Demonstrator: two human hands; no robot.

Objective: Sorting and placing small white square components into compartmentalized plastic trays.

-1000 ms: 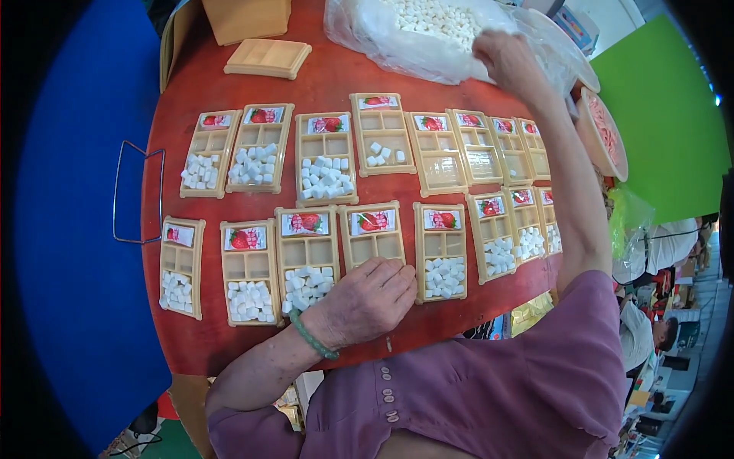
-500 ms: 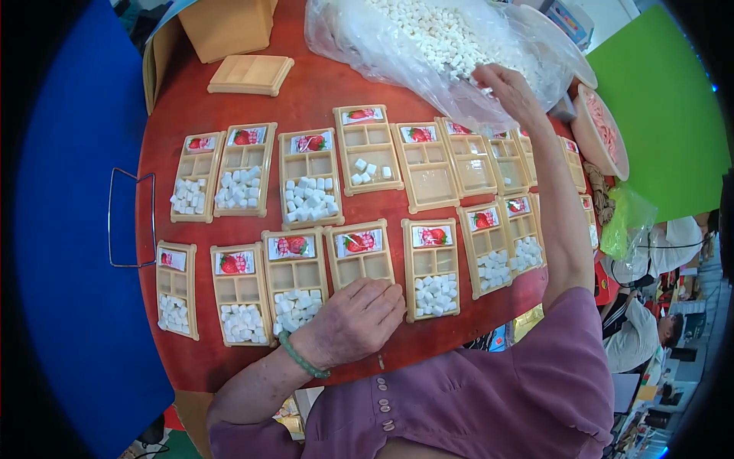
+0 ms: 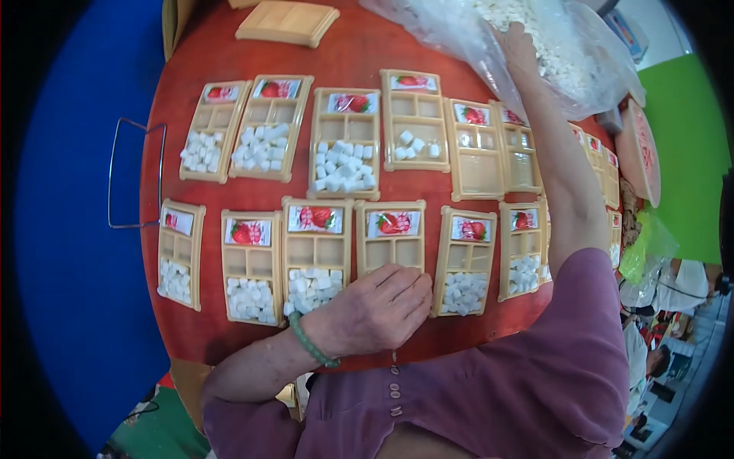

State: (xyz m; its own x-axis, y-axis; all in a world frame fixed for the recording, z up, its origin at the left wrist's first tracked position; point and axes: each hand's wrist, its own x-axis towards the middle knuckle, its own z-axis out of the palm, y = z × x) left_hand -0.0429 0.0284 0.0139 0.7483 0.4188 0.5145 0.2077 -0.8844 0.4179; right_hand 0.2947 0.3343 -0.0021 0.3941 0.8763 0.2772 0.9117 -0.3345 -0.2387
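Note:
My left hand (image 3: 378, 308), with a green bead bracelet (image 3: 306, 340) at its wrist, has its fingers curled over the lower compartment of a tan divided tray (image 3: 391, 252). Whatever the fingers hold is hidden beneath them. A strawberry-printed packet (image 3: 393, 223) lies in that tray's top slot. My right hand (image 3: 516, 52) reaches far across to a clear plastic bag (image 3: 466, 46) of small white marshmallows (image 3: 527, 17); its fingers are bent inward at the pile, and their contents cannot be made out. Left of my left hand, a tray (image 3: 319, 249) has marshmallows (image 3: 312, 287) in its large compartment.
Two rows of similar trays cover the red table (image 3: 413, 187); one back-row tray (image 3: 417, 107) holds only a few marshmallows. A stacked tan piece (image 3: 287, 23) lies far left. A wire handle (image 3: 138, 172) stands by the left edge, a pink bowl (image 3: 638, 153) at the right.
The view has shifted, so the trays appear higher and the bag further right. My right hand has moved deeper over the marshmallow pile, its fingers more bent. My left hand stays at the same tray.

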